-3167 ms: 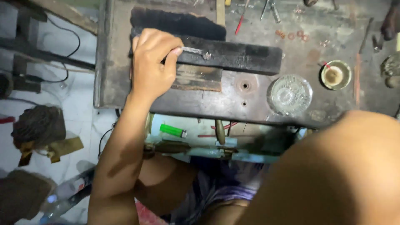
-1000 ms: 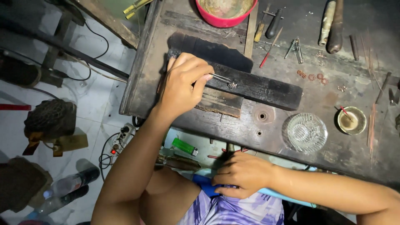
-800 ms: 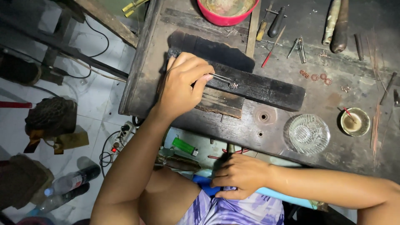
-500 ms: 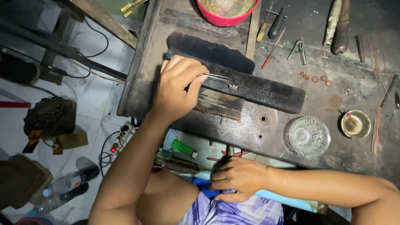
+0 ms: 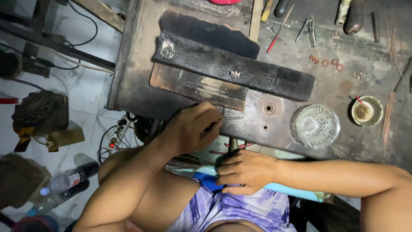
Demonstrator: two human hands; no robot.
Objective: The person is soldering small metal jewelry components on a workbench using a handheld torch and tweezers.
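Hands at the bench (image 5: 141, 92) front edge
Left hand (image 5: 191, 129) pinches tweezers (image 5: 225, 120); right hand (image 5: 244, 171) curled below — contents unclear; glass dish (image 5: 317, 126) looks empty.

Two hands (image 5: 193, 129) (image 5: 242, 172), one glass dish (image 5: 317, 125) (clear), two bottles (image 5: 71, 178) (image 5: 53, 198)

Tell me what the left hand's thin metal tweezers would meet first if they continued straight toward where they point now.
The left hand holds thin metal tweezers pointing right along the dark wooden workbench. Going straight on, they would probably first reach the clear ribbed glass dish, though depth is uncertain.
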